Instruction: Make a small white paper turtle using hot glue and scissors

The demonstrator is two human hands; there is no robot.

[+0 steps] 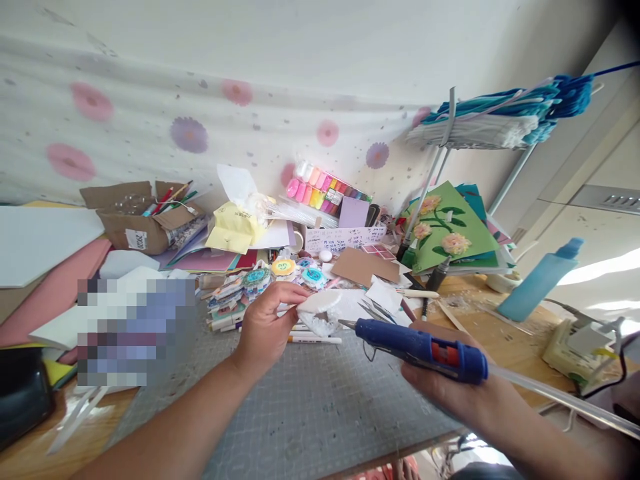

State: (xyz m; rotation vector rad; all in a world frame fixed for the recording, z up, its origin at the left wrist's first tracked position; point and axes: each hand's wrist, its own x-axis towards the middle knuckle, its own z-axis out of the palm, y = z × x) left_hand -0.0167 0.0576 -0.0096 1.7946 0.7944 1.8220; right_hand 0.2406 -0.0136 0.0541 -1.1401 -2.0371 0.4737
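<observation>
Between the thumb and fingers of my left hand (270,323) is a white foam piece (323,310) with a ragged hollow in its near side. My right hand (440,387) wraps round a blue hot glue gun (420,347), its nozzle pointing left and close to the foam piece. Whether the tip touches the foam I cannot tell. A long clear glue stick (565,400) sticks out of the back of the gun. Both hands are above a grey cutting mat (300,413). Just behind the gun's nozzle lie metal scissors or tweezers (377,311), partly hidden.
Decorated paper pieces (257,280) are stacked behind my left hand. A cardboard box (133,217) of pens stands back left. Coloured clay packs (325,190) lean by the wall. On the right are a green flower card (450,227), a blue bottle (540,280) and a rack of pipe cleaners (500,117).
</observation>
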